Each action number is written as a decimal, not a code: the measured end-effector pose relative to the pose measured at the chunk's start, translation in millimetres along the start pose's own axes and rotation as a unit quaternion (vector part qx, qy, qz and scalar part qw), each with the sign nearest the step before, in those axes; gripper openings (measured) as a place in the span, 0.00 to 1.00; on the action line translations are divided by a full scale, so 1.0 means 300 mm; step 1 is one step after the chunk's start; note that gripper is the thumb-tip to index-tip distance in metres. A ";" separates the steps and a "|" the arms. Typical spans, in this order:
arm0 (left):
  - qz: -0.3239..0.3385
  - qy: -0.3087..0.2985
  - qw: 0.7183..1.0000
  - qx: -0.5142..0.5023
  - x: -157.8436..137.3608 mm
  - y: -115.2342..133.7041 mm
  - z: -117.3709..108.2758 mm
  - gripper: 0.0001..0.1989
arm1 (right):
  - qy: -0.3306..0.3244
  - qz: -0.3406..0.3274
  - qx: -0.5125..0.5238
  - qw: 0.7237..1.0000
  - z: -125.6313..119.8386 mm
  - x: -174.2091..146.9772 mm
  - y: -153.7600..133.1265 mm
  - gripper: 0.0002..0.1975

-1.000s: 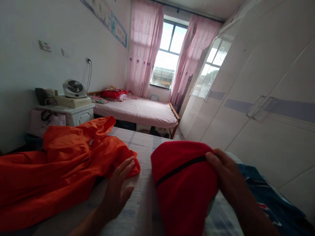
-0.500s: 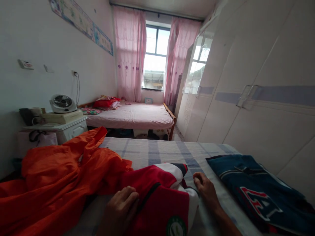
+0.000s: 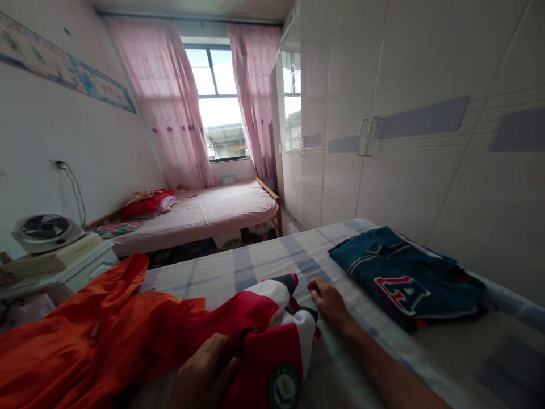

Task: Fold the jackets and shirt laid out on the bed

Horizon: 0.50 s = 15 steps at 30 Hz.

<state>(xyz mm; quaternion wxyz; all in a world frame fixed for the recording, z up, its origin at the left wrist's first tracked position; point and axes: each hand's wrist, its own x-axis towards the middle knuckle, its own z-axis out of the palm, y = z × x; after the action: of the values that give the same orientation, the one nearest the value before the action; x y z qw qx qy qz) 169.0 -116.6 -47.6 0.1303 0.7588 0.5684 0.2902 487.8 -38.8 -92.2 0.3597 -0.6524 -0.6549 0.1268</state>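
A red jacket with white and dark sleeve parts and a round green badge [image 3: 272,346] lies folded in on itself on the bed in front of me. My left hand [image 3: 206,369] has its fingers bent around the jacket's left side, gripping the cloth. Just off the jacket's right edge, near the white sleeve, is my right hand [image 3: 327,301]; its fingers are loosely curled and apart, and I see nothing in them. A crumpled orange garment [image 3: 97,335] spreads to the left, against the red one. To the right lies a folded dark teal garment with "LA" letters [image 3: 404,278].
The near bed has a blue-and-white checked sheet [image 3: 238,267]. Beyond it stands another bed with a pink sheet [image 3: 213,210]. A fan [image 3: 46,230] rests on a bedside cabinet [image 3: 91,270] at left. White wardrobes [image 3: 409,187] line the right side.
The view has turned to the right and tilted. My left hand stays at the jacket's left side, and my right hand stays beside its right edge.
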 end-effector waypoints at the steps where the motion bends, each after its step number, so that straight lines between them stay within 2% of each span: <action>1: 0.010 -0.009 1.000 0.004 0.009 -0.005 -0.002 0.11 | 0.000 0.001 0.001 1.000 0.000 0.000 -0.001 0.09; 4: -0.005 0.036 0.999 -0.015 0.086 0.008 -0.052 0.12 | -0.001 0.004 0.002 1.000 -0.002 -0.003 -0.008 0.09; 6: -0.003 0.082 0.996 -0.024 0.162 0.058 -0.114 0.13 | -0.002 0.007 0.001 1.000 -0.005 -0.006 -0.013 0.09; 8: 0.017 0.100 0.995 0.012 0.226 0.132 -0.173 0.14 | -0.004 0.007 0.001 1.000 -0.009 -0.009 -0.019 0.09; 10: 0.031 0.056 0.994 0.086 0.249 0.203 -0.204 0.15 | -0.006 0.004 0.002 1.000 -0.014 -0.012 -0.023 0.09; 12: 0.028 -0.025 0.988 0.153 0.227 0.244 -0.200 0.16 | -0.007 0.003 0.003 1.000 -0.017 -0.015 -0.025 0.09; 15: 0.011 -0.105 0.983 0.154 0.144 0.225 -0.164 0.16 | -0.007 0.004 0.003 1.000 -0.020 -0.018 -0.027 0.09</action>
<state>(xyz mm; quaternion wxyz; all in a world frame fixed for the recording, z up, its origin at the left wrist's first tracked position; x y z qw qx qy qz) 201.3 -104.1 39.8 0.0677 0.8019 0.5814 0.1198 485.0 -46.6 -84.3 0.3569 -0.6533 -0.6539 0.1349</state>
